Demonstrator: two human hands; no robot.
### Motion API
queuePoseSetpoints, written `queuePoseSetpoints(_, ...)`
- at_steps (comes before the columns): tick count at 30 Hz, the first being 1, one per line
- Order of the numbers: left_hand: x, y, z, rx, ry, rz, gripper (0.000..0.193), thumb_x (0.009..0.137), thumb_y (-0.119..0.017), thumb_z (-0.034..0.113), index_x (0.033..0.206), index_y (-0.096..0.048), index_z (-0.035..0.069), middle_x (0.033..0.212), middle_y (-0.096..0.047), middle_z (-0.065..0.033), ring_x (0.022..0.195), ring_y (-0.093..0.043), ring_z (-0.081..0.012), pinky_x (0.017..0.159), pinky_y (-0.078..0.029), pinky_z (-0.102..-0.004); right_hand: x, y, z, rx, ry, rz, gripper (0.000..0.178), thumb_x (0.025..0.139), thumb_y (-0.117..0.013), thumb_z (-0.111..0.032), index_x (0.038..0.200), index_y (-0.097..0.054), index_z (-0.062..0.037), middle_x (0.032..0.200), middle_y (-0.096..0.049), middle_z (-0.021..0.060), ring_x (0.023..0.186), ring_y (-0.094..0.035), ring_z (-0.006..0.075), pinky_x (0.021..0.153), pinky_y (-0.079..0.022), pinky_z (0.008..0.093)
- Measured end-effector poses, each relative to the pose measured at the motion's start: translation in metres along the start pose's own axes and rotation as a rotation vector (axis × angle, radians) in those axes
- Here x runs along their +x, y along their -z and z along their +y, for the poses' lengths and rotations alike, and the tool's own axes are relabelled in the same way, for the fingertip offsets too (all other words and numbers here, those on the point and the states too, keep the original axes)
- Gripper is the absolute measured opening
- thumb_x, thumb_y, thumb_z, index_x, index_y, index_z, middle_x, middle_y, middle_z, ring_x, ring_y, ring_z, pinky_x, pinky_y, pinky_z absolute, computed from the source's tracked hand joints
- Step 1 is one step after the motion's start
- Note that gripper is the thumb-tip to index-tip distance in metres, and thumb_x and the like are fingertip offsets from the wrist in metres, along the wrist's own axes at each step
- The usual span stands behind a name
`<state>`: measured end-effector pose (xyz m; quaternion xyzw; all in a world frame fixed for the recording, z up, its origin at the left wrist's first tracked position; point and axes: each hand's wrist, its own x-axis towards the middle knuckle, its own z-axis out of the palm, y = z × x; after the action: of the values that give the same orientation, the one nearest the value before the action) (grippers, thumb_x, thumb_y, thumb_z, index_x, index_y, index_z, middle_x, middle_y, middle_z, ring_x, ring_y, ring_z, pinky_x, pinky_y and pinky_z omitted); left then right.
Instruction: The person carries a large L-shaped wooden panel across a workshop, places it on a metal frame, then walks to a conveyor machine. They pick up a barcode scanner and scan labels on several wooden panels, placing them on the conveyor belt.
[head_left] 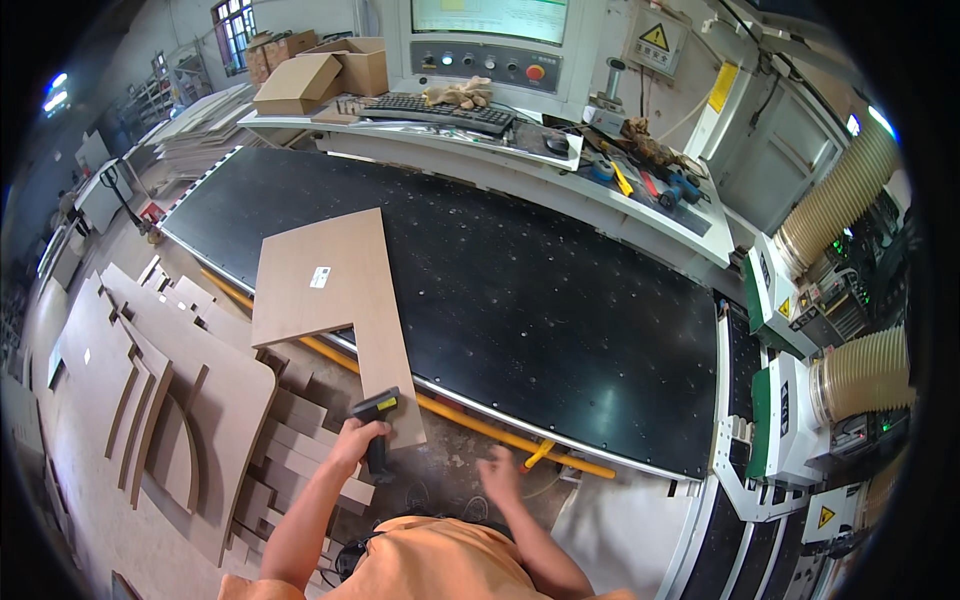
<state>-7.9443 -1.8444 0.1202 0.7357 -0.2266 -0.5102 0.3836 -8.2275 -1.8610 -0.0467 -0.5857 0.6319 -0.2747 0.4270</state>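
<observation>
My left hand (356, 442) is closed round the grip of a black handheld barcode scanner (377, 405). The scanner's head lies over the narrow leg of an L-shaped brown wood panel (335, 275). A small white label (320, 277) is stuck on the panel's wide part. The panel rests partly on a long black machine bed (540, 300) and juts out past its near edge. My right hand (497, 474) hangs by the yellow bar (540, 455) along that edge. Motion smears its fingers, and no object shows in it.
Cut wood panels (215, 385) and offcuts are piled on the floor at left. Behind the bed, a shelf carries a keyboard (440, 112), gloves (460, 93), tools and cardboard boxes (300, 82) below a control screen (490, 18). Machine heads with ribbed hoses (840, 205) stand at right.
</observation>
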Motion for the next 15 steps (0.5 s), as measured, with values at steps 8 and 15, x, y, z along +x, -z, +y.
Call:
queuePoseSetpoints(8, 0.083, 0.06, 0.004, -0.143, -0.146, -0.043, 0.025, 0.079, -0.064, 0.031, 0.079, -0.062, 0.006, 0.064, -0.056, -0.0013, 0.047, -0.051, -0.0121, 0.042, -0.041, -0.0267, 0.076, 0.02, 0.157, 0.302, -0.727, 0.154, 0.043, 0.08, -0.071, -0.024, 0.116, -0.053, -0.0076, 0.097, -0.065, 0.0118, 0.082, -0.063, 0.0199, 0.077, -0.05, 0.0386)
queuePoseSetpoints(15, 0.106, 0.079, 0.022, -0.221, -0.176, 0.048, 0.024, 0.079, -0.065, 0.026, 0.086, -0.062, 0.003, 0.07, -0.057, -0.0018, 0.057, -0.053, -0.0109, 0.052, -0.042, -0.0267, 0.011, 0.091, 0.13, 1.126, -0.429, 0.673, 0.031, 0.093, -0.059, -0.028, 0.111, -0.051, -0.0029, 0.079, -0.062, 0.0119, 0.064, -0.064, 0.0269, 0.061, -0.058, 0.0386)
